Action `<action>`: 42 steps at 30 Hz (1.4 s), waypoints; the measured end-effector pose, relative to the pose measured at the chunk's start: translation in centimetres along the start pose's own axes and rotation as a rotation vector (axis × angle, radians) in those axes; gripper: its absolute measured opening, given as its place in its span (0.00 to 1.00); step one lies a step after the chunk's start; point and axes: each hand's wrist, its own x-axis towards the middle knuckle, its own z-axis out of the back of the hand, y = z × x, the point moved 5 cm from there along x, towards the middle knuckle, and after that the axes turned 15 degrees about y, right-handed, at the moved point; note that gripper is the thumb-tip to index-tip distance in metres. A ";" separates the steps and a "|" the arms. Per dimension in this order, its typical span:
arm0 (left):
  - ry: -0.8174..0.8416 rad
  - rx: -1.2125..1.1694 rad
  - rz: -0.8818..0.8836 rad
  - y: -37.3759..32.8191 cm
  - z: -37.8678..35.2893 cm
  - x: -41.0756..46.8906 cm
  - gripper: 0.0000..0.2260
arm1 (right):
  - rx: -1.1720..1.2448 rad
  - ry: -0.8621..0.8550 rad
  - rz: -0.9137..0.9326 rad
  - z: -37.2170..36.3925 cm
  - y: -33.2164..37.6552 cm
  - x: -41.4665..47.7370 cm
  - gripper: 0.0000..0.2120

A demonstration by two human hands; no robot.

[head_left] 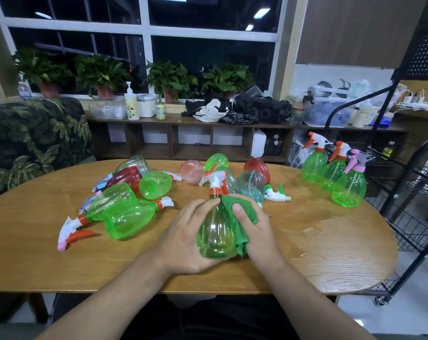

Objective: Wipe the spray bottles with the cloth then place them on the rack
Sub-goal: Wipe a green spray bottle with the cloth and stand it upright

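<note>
A clear green spray bottle [216,231] with a white and orange trigger head stands between my hands over the wooden table [48,261]. My left hand [186,239] cups the bottle's left side from below. My right hand [254,227] presses a green cloth [240,224] against its right side, thumb on the cloth. Three green bottles [333,175] stand upright at the table's right end beside the black wire rack [409,209]. Several bottles, green, red, pink and clear [144,192], lie on their sides across the table's middle and left.
Water patches [330,231] glisten on the table's right part. A leaf-patterned sofa [31,143] stands at the left. Behind the table a low wooden shelf [191,138] carries containers, clothes and bags, with potted plants [168,79] on the windowsill above.
</note>
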 end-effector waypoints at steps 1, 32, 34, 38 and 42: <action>0.010 -0.016 -0.018 -0.2 0.0 0.0 0.52 | 0.092 -0.007 -0.026 0.1 -0.1 0.1 0.13; -0.158 -0.189 0.272 2.6 0.3 -0.1 0.51 | -0.615 0.172 0.216 -1.7 -0.1 -0.6 0.17; -0.164 -0.169 0.271 2.6 0.4 -0.1 0.51 | -0.629 0.174 0.223 -1.8 0.0 -0.6 0.17; -0.157 -0.114 0.195 2.3 0.3 0.0 0.48 | -0.546 0.135 0.162 -1.4 0.1 -0.5 0.17; -0.074 -0.068 0.097 1.1 0.1 0.2 0.48 | -0.374 0.075 0.090 -0.7 -0.1 -0.4 0.17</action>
